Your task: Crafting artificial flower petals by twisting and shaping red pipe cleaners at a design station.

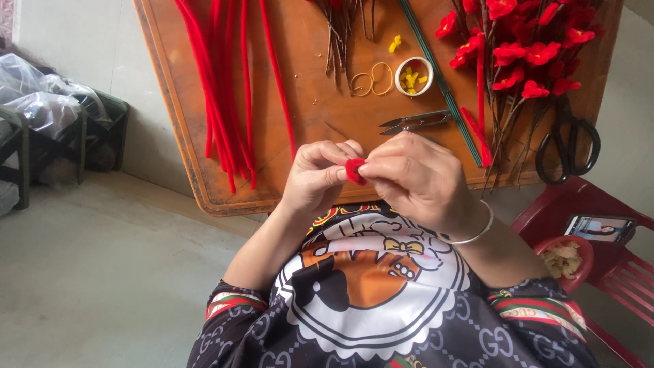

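Over wooden table [204, 123], red flower [354, 170] (small) pinched between left hand [317, 177] and right hand [415, 180].

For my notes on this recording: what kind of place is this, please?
Probably a home craft corner for making artificial flowers: a wooden table holds red fuzzy stems, finished red flowers and thread snips.

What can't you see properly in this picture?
- Head view: most of the small red piece, covered by the fingertips of the left hand and right hand.
- Red flower bunch: cut off by the top edge.
- Phone screen: too small to make out.
- Small cup: its yellow bits are too tiny to identify.
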